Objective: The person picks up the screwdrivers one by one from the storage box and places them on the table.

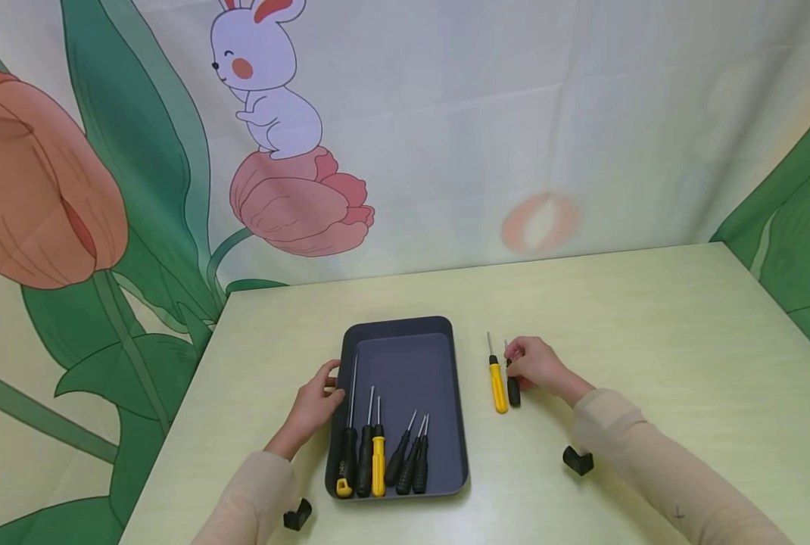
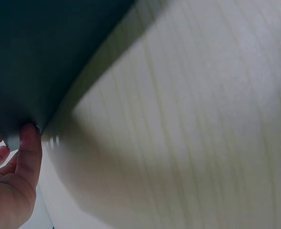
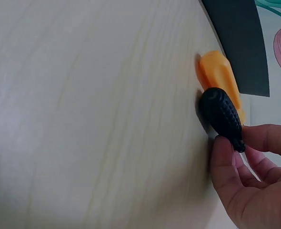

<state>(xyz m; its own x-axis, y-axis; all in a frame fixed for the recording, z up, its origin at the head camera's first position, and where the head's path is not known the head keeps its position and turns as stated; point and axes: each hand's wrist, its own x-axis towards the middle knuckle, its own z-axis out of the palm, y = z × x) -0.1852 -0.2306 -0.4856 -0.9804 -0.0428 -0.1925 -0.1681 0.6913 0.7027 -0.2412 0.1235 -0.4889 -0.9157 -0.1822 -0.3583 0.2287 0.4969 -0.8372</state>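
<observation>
Left hand (image 1: pixel 314 403): thumb and fingers clamped on left rim of dark gray tray (image 1: pixel 405 363), presumably steadying it. Right hand (image 1: pixel 540 366): fingertips pinch small black screwdriver (image 1: pixel 514 393) near its neck, likely for control; located right of tray, beside yellow-handled screwdriver (image 1: pixel 497 387).

Looking bright and even across the head view, keeping the printing crisp at left but blurring the faded flower (image 1: pixel 521 227) right of centre on the cloth (image 1: pixel 446 113). Casting only soft shadows on the table (image 1: pixel 650 325). Looking dimmer in the left wrist view, sinking the tray (image 2: pixel 50 52) into darkness at upper left and spreading broad shadow at lower centre. Showing a pale, hazy sheen at left in the right wrist view, darkening softly beside the right hand (image 3: pixel 259 200), lower right.
</observation>
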